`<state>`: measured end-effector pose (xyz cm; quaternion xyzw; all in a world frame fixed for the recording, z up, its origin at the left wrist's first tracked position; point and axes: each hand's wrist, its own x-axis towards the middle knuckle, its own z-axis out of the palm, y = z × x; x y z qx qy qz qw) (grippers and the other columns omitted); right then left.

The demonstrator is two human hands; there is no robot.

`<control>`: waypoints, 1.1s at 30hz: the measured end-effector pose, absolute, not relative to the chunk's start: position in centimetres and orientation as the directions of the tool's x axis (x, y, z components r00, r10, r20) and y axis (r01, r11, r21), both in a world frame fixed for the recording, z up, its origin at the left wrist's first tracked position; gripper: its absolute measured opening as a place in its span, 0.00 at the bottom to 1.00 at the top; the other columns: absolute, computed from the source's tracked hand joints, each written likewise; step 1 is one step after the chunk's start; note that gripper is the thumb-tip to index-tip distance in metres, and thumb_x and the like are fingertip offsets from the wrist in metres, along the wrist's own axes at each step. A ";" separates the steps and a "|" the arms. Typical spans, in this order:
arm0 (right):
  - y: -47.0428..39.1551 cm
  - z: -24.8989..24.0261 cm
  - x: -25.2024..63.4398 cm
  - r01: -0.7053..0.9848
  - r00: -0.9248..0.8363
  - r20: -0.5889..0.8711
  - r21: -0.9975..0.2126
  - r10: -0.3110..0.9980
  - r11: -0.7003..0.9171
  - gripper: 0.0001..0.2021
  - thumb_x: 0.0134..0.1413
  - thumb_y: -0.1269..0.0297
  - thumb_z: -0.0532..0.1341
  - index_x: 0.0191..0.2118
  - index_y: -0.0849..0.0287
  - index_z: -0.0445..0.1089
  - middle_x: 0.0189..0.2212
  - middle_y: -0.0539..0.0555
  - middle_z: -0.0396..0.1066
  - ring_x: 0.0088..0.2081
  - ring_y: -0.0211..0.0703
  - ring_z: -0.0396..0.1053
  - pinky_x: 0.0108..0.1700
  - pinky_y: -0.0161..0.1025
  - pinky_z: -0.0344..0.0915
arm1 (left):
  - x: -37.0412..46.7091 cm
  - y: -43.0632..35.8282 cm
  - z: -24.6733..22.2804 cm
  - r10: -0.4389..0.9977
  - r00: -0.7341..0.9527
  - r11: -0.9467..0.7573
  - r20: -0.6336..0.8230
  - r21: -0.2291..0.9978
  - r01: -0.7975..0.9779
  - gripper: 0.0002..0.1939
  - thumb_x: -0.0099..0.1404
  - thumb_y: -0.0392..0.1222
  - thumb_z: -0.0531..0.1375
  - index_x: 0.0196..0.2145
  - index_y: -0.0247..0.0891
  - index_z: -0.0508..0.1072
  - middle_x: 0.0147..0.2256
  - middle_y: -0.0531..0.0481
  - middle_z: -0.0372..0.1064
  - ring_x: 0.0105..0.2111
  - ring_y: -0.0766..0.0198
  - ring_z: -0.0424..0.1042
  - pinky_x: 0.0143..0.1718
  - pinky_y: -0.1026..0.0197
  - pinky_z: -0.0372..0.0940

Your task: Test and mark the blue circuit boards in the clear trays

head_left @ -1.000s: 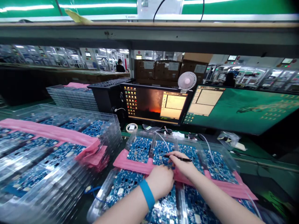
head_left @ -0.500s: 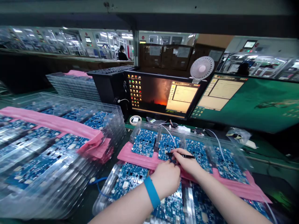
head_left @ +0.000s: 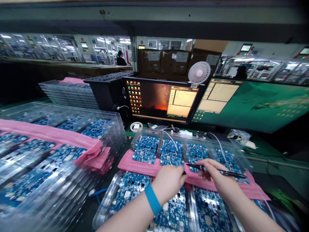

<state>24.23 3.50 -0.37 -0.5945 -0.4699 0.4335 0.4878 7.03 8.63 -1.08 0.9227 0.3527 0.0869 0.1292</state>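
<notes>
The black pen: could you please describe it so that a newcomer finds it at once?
Below the two monitors, find the clear plastic tray of blue circuit boards, crossed by a pink strip. Over it, the right hand holds the black pen, its thin end toward the left hand. Unlike the pink strip and blue circuit boards, it is slim, straight and black.

Four boards (head_left: pixel 146 149) line the right tray's (head_left: pixel 103 206) far row, with two hands (head_left: pixel 169 181), one pen (head_left: pixel 231 174) and two desk monitors (head_left: pixel 153 100).

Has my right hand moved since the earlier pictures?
Yes. Judged against the back row, your right hand has shifted right, from the second board to the third board.
</notes>
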 end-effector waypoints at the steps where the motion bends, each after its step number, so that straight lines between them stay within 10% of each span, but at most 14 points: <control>1: 2.9 -0.5 24.3 0.007 0.225 -0.073 -0.997 0.972 -0.077 0.18 0.50 0.50 0.55 0.34 0.63 0.69 0.21 0.53 0.65 0.23 0.39 0.59 0.24 0.33 0.54 | 7.1 8.7 -0.8 0.673 0.737 -0.713 0.071 0.330 0.619 0.13 0.64 0.45 0.45 0.32 0.37 0.66 0.28 0.50 0.67 0.30 0.58 0.68 0.31 0.59 0.61; 9: 1.5 -1.6 23.7 -0.439 0.291 -0.183 -0.898 0.939 -0.039 0.18 0.45 0.50 0.61 0.31 0.64 0.69 0.18 0.51 0.60 0.20 0.36 0.56 0.22 0.31 0.53 | 7.1 8.4 -0.1 0.728 0.674 -0.621 0.129 0.540 0.568 0.11 0.65 0.41 0.43 0.38 0.36 0.62 0.35 0.48 0.65 0.36 0.61 0.65 0.36 0.59 0.60; 19: 1.6 -2.4 23.1 -0.292 0.221 -0.155 -0.953 0.963 -0.086 0.20 0.48 0.47 0.58 0.33 0.63 0.67 0.19 0.51 0.63 0.20 0.35 0.58 0.20 0.29 0.49 | 7.0 8.2 0.3 0.585 0.796 -0.743 0.154 0.494 0.451 0.10 0.64 0.41 0.46 0.40 0.39 0.63 0.36 0.50 0.65 0.36 0.62 0.63 0.37 0.61 0.58; 26: 0.7 -4.1 21.3 -0.233 0.038 -0.140 -0.964 0.989 -0.128 0.32 0.56 0.43 0.43 0.55 0.65 0.52 0.19 0.54 0.66 0.16 0.37 0.57 0.18 0.30 0.48 | 6.7 7.2 1.1 0.505 0.851 -0.771 0.143 0.519 0.370 0.07 0.62 0.37 0.49 0.34 0.37 0.65 0.33 0.51 0.67 0.35 0.63 0.64 0.37 0.62 0.58; 33: -0.2 -2.8 21.7 -0.024 0.116 -0.116 -0.993 0.986 -0.114 0.29 0.56 0.44 0.41 0.50 0.59 0.61 0.18 0.50 0.65 0.17 0.37 0.59 0.19 0.30 0.51 | 7.5 6.0 2.2 0.447 0.890 -0.706 0.094 0.647 0.286 0.08 0.63 0.34 0.47 0.33 0.38 0.64 0.30 0.56 0.68 0.32 0.69 0.65 0.37 0.67 0.58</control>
